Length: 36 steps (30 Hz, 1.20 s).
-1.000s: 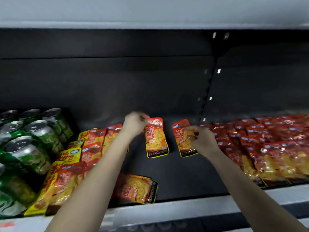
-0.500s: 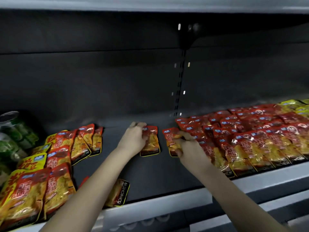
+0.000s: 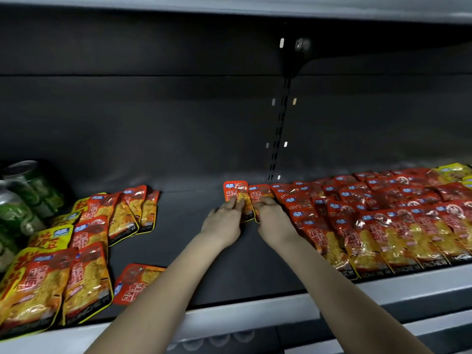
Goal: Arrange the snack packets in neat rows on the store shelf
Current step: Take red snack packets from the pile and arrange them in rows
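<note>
Two red-and-yellow snack packets lie side by side at the back of the dark shelf (image 3: 194, 251). My left hand (image 3: 224, 222) rests its fingers flat on the lower part of the left packet (image 3: 235, 192). My right hand (image 3: 273, 219) has its fingers curled on the lower part of the right packet (image 3: 261, 193), which sits against the neat rows of packets (image 3: 383, 226) filling the right side. A loose, untidy group of packets (image 3: 89, 241) lies on the left, and a single packet (image 3: 138, 282) lies askew near the front edge, partly under my left forearm.
Green drink cans (image 3: 23, 198) stand at the far left behind the loose packets. A few yellow packets (image 3: 454, 172) sit at the back right. The shelf's grey front lip (image 3: 255, 315) runs below my arms, and a slotted upright (image 3: 279, 129) divides the back wall.
Both hands carried their packets back and to the right and laid them down beside the neat rows. The view shifted right, so fewer cans show.
</note>
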Tool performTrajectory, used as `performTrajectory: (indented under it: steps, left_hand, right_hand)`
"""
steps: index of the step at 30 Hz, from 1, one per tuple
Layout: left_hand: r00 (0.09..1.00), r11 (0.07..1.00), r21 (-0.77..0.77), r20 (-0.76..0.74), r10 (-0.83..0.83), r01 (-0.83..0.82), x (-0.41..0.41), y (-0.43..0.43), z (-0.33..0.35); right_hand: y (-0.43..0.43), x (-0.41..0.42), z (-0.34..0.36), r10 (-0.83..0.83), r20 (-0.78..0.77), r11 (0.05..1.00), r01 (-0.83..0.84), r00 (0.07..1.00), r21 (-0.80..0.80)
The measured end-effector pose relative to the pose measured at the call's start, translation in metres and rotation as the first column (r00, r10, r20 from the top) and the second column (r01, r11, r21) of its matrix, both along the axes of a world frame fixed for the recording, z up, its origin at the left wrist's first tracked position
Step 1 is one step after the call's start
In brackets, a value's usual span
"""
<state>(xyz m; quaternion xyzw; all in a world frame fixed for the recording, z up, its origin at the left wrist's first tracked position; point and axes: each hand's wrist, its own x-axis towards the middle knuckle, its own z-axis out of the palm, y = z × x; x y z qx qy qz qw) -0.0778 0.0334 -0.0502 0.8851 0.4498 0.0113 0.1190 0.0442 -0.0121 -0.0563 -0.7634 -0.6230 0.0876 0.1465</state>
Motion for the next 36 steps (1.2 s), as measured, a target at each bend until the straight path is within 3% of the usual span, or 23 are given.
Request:
performTrajectory:
  steps: [5, 8, 11, 15, 21, 25, 29, 36]
  left_hand:
    - [0.999, 1.000, -0.027, -0.052, -0.001, -0.001, 0.005, 0.000, 0.001]
    - [1.000, 1.000, -0.009, 0.024, 0.009, -0.009, 0.009, -0.007, 0.004]
    - [0.986, 0.998, 0.057, 0.157, -0.049, 0.041, 0.027, -0.019, 0.010]
    - [0.979, 0.993, 0.070, 0.174, -0.106, 0.095, 0.054, -0.024, 0.010]
    - [0.976, 0.994, 0.053, 0.188, -0.108, 0.100, 0.068, -0.026, 0.006]
    - [0.967, 0.992, 0.057, 0.221, -0.126, 0.116, 0.073, -0.029, 0.011]
    - [0.952, 0.981, 0.098, 0.245, -0.184, 0.165, 0.090, -0.032, 0.022]
    - [0.919, 0.934, 0.084, 0.165, -0.358, 0.348, 0.154, -0.055, 0.020]
  right_hand:
    - [0.005, 0.003, -0.001, 0.006, -0.015, 1.000, -0.006, 1.000, 0.008]
    - [-0.005, 0.011, 0.005, 0.037, -0.026, 0.998, -0.035, 0.999, 0.053]
    - [-0.010, 0.022, 0.004, 0.018, 0.195, 0.996, -0.034, 0.981, 0.079]
    - [-0.013, 0.049, -0.001, -0.051, 0.402, 0.993, 0.089, 0.914, -0.078]
    - [-0.016, 0.063, -0.006, -0.028, 0.230, 0.989, 0.060, 0.973, -0.133]
    - [-0.021, 0.068, 0.009, -0.059, 0.068, 0.998, 0.059, 0.996, 0.009]
    - [-0.033, 0.099, 0.030, -0.179, 0.076, 0.977, 0.169, 0.981, 0.129]
    - [-0.063, 0.161, 0.032, -0.341, 0.046, 0.935, 0.334, 0.939, 0.116]
